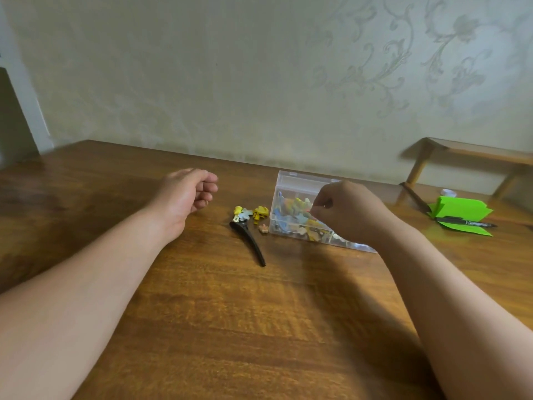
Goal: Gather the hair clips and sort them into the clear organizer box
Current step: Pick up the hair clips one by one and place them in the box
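A clear organizer box point(291, 183) stands on the wooden table point(219, 313), holding several small coloured hair clips point(291, 209). My right hand point(352, 212) hovers over the box's front, fingertips pinched together; I cannot make out whether a clip is between them. Left of the box lie a long black clip point(251, 241), yellow and pale small clips point(251, 213) and a tiny pink one point(263, 228). My left hand point(187, 194) rests on the table further left, fingers loosely curled and holding nothing.
Green folded paper point(461, 210) with a black marker point(467, 222) on it lies at the right. A small wooden stand point(461, 151) sits behind it against the patterned wall. The table's back edge runs close behind the box.
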Available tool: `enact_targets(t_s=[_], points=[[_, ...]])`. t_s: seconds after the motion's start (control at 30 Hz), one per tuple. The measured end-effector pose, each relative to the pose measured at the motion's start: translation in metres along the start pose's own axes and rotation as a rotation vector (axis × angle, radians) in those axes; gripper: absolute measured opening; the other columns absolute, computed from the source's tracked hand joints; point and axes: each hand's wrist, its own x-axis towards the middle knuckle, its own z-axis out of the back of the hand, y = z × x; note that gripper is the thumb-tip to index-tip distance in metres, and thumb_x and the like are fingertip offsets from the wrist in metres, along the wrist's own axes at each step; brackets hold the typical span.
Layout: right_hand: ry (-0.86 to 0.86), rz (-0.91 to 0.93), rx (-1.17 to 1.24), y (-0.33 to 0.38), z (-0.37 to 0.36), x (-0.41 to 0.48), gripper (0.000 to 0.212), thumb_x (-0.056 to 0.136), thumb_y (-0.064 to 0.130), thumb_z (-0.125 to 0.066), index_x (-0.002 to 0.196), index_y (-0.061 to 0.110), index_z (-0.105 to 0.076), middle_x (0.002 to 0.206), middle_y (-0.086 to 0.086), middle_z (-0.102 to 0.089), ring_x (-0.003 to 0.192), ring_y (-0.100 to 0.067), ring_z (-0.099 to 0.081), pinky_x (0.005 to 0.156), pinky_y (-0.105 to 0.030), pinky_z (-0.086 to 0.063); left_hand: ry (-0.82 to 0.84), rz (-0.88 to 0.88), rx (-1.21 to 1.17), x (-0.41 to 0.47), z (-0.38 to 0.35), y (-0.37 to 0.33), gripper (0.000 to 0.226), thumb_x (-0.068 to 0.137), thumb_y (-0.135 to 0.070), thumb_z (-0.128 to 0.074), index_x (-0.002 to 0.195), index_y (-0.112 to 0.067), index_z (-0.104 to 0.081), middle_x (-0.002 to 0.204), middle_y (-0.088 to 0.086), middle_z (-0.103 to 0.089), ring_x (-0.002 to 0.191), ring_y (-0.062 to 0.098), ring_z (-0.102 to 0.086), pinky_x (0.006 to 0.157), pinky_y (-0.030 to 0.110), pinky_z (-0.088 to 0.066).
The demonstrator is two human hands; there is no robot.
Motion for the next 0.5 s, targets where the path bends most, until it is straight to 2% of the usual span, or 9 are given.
enact_targets(t_s=[0.17, 0.3, 0.4, 0.5], points=[[0.026, 0.039, 0.013, 0.001, -0.001, 0.0, 0.016, 0.099, 0.03, -0.063, 0.095, 0.026, -0.078, 0.089, 0.014, -0.071, 0.083, -0.007, -0.065, 0.081, -0.042, -0.061, 0.01, -0.009, -0.005, 0.0, 0.002, 0.001, 0.027, 0.108, -0.023, -0.052, 0.108, -0.013, -0.077, 0.087, 0.001, -0.075, 0.079, 0.014, -0.065, 0.074, 0.031, -0.051], [0.003, 0.037, 0.028, 0.006, 0.0, -0.001, 0.019, 0.097, 0.026, -0.057, 0.088, 0.026, -0.074, 0.086, 0.012, -0.071, 0.083, -0.013, -0.066, 0.078, -0.044, -0.061, 0.008, -0.01, -0.009, 0.0, 0.001, 0.001, 0.027, 0.109, -0.023, -0.052, 0.108, -0.012, -0.077, 0.088, 0.001, -0.075, 0.078, 0.014, -0.065, 0.072, 0.029, -0.051], [-0.036, 0.095, 0.069, 0.021, 0.004, -0.008, 0.02, 0.097, 0.021, -0.056, 0.087, 0.024, -0.073, 0.086, 0.011, -0.072, 0.082, -0.015, -0.067, 0.074, -0.04, -0.06, 0.008, -0.011, -0.005, -0.003, 0.0, -0.001, 0.026, 0.108, -0.023, -0.052, 0.108, -0.012, -0.077, 0.089, 0.002, -0.075, 0.079, 0.014, -0.065, 0.072, 0.029, -0.051], [-0.033, 0.179, 0.082, 0.048, 0.006, -0.02, 0.018, 0.101, 0.027, -0.055, 0.093, 0.028, -0.071, 0.09, 0.015, -0.07, 0.079, -0.004, -0.062, 0.064, -0.026, -0.051, -0.012, -0.013, -0.01, -0.004, -0.001, -0.003, 0.026, 0.108, -0.022, -0.053, 0.108, -0.012, -0.077, 0.091, 0.003, -0.074, 0.078, 0.013, -0.066, 0.072, 0.028, -0.052]])
